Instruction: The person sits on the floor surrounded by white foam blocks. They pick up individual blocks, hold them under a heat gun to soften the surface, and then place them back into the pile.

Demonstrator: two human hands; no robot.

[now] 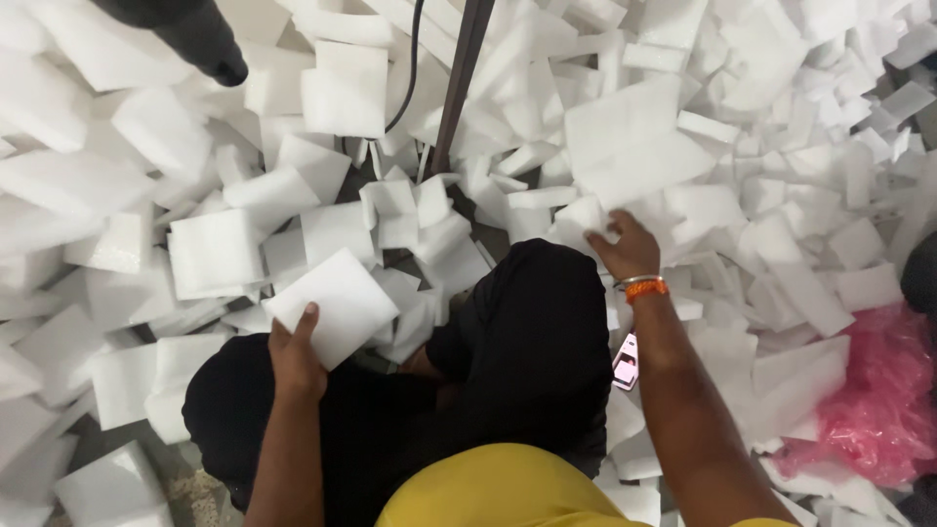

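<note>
The left hand (295,353) grips a white foam sheet (332,304) by its near edge, thumb on top and fingers under it, holding it up above the left knee. The right hand (625,246) reaches out over the right knee and lies palm down on the foam pile (683,146), fingers spread and pressing a piece there; whether it has closed on any one piece cannot be told. An orange band (645,288) sits on the right wrist. Loose foam pieces cover the floor all around. A pink bag (883,400) lies at the right, a small pink thing (626,363) beside the right forearm, and a dark pole (459,83) stands ahead.
</note>
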